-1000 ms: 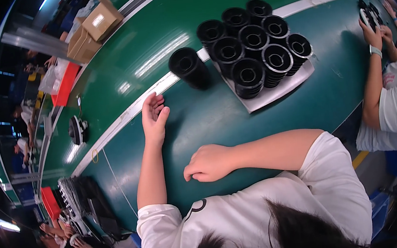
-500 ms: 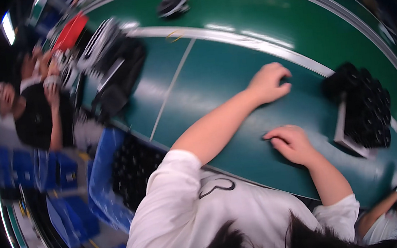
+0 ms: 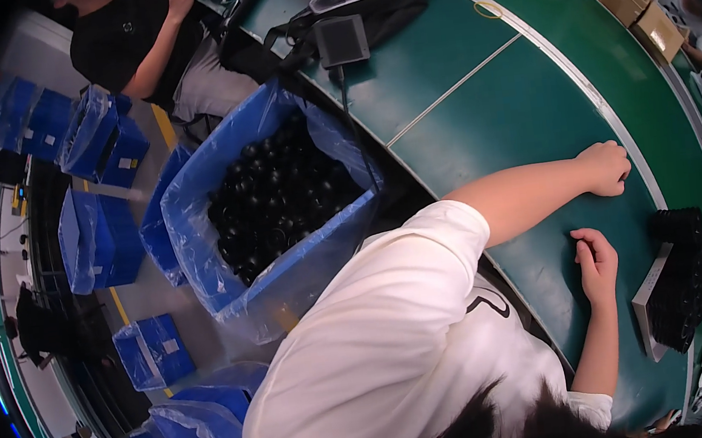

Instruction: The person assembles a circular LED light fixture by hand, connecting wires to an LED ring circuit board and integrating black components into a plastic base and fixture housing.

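Observation:
My left hand (image 3: 605,168) rests on the green worktable (image 3: 467,143) close to its pale rail, the fingers curled in a loose fist with nothing seen in them. Nearer to me lies my right hand (image 3: 599,268), its fingers loosely bent and the thumb apart, holding nothing. To the right of both hands, a pile of black round parts (image 3: 689,273) stands on a light-coloured tray (image 3: 653,307). Neither hand touches the pile.
At my left, a blue crate (image 3: 203,277) lined with clear plastic holds many shiny black round parts (image 3: 280,192). Beyond it sits a person in black (image 3: 123,42). A black bag (image 3: 397,9) and a small dark-screened device (image 3: 342,40) lie on the table. Cardboard boxes (image 3: 658,28) stand farther off.
My view has swung to the left, bringing the blue crate into fuller sight. The left hand's fingers have curled further in. Both hands stay over the table near the black pile.

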A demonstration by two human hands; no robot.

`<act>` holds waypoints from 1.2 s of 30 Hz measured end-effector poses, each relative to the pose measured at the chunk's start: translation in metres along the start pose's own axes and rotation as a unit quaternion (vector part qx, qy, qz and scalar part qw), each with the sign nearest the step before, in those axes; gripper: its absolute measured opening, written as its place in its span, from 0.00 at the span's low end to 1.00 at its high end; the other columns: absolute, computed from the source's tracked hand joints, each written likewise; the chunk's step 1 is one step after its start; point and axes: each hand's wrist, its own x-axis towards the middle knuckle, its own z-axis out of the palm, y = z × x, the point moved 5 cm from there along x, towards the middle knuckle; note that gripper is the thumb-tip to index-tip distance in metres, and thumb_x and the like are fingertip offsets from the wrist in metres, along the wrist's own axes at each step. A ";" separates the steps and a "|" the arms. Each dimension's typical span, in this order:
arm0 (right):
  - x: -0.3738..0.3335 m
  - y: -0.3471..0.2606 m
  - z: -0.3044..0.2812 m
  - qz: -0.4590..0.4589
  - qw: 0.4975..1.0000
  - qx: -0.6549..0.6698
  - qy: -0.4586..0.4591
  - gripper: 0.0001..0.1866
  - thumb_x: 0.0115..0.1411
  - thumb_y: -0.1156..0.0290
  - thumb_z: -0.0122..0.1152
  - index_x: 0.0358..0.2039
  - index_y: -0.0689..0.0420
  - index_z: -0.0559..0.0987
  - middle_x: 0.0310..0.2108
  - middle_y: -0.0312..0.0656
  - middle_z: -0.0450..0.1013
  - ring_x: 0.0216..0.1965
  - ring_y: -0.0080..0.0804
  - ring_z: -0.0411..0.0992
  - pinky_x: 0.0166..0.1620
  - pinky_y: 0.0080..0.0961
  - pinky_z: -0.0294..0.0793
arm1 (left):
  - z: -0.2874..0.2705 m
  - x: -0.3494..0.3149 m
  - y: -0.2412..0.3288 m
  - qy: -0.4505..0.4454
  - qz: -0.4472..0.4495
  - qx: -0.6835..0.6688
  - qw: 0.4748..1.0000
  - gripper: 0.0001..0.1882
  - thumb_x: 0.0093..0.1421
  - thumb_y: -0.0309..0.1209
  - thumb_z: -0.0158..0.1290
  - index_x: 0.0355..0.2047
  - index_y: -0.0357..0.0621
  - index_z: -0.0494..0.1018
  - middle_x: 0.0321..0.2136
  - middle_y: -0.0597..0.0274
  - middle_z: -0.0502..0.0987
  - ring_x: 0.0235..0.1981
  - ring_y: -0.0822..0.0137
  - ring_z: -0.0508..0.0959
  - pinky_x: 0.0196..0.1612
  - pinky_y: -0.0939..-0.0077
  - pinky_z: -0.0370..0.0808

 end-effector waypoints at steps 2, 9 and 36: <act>0.000 0.003 0.000 -0.001 1.000 0.007 -0.004 0.07 0.53 0.79 0.48 0.32 0.62 0.74 0.23 0.34 0.67 0.20 0.17 0.62 0.24 0.13 0.61 | -0.001 0.000 0.000 0.002 -0.005 0.002 1.000 0.07 0.42 0.35 0.51 0.23 0.49 0.74 0.28 0.62 0.71 0.37 0.60 0.68 0.38 0.67 0.68; 0.002 0.002 0.000 -0.001 1.000 0.006 0.008 0.07 0.55 0.78 0.46 0.34 0.62 0.73 0.22 0.32 0.65 0.20 0.14 0.60 0.24 0.11 0.59 | -0.009 -0.003 -0.001 -0.076 0.017 0.046 0.996 0.09 0.42 0.36 0.50 0.24 0.51 0.75 0.31 0.64 0.72 0.38 0.60 0.69 0.38 0.66 0.69; 0.018 -0.048 0.036 -0.186 0.971 -0.145 -0.030 0.05 0.42 0.81 0.49 0.21 0.58 0.72 0.17 0.42 0.67 0.19 0.38 0.65 0.25 0.29 0.62 | -0.086 -0.044 0.055 0.094 -0.032 -0.316 0.944 0.06 0.42 0.29 0.49 0.23 0.46 0.74 0.18 0.64 0.74 0.21 0.67 0.74 0.25 0.73 0.69</act>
